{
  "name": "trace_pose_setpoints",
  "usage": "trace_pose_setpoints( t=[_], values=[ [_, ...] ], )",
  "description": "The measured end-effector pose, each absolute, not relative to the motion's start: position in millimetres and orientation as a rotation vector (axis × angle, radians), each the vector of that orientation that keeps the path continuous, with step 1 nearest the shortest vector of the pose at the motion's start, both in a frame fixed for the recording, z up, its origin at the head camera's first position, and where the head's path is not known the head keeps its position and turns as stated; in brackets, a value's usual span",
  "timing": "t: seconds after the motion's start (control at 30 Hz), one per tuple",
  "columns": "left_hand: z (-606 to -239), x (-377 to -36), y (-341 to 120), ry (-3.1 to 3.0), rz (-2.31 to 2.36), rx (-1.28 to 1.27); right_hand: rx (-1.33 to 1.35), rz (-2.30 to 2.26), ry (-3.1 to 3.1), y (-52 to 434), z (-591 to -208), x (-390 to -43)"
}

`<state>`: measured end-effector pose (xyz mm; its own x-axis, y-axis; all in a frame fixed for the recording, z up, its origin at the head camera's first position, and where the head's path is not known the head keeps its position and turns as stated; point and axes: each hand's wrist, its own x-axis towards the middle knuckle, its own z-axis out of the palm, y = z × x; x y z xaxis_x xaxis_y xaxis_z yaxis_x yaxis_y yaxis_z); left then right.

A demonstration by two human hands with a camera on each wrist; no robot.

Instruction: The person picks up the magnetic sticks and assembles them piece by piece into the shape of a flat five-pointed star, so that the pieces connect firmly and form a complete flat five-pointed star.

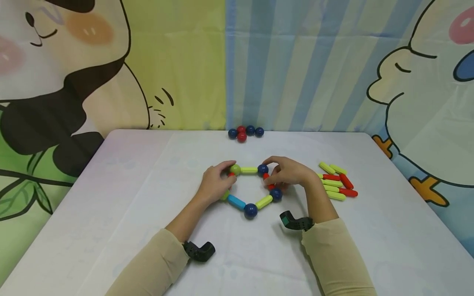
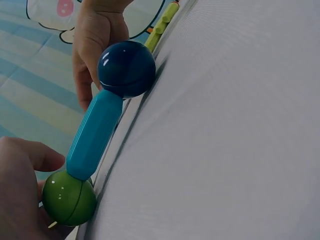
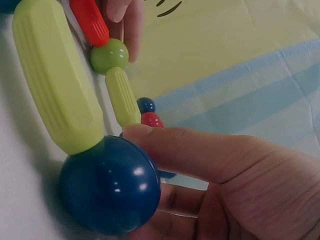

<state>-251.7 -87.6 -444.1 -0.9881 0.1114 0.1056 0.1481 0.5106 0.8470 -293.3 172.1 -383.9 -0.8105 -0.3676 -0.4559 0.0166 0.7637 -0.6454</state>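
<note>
From my remote station I read the body as follows. Both forearms wear long beige sleeves of soft, plain fabric, each ending at the wrist with a loose, slightly bunched cuff. The left sleeve [image 1: 155,263] and the right sleeve [image 1: 335,257] match in colour and cut and carry no print or markings. The left hand [image 1: 214,181] and the right hand [image 1: 290,172] are bare: I see no gloves or rings. Each wrist carries a small black device: the left wrist unit [image 1: 200,250] is all black and angular, while the right wrist unit [image 1: 294,222] is black with a teal face at its outer end.
</note>
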Motion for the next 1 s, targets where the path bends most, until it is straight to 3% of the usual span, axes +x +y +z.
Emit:
trace_pose_setpoints(
  t=[0.33, 0.63, 1.0],
  values=[
    [-443, -250, -87, -2.692, -1.453, -0.253, -0.260, -0.900, 2.541, 193, -371, -280],
    [-443, -251, -86, -2.697, -1.495, -0.223, -0.101, -0.673, 2.795, 236, -353, -263],
    [-446, -253, -89, -2.701, -1.528, -0.239, 0.024, -0.498, 2.735, 258, -359, -263]
  ],
)
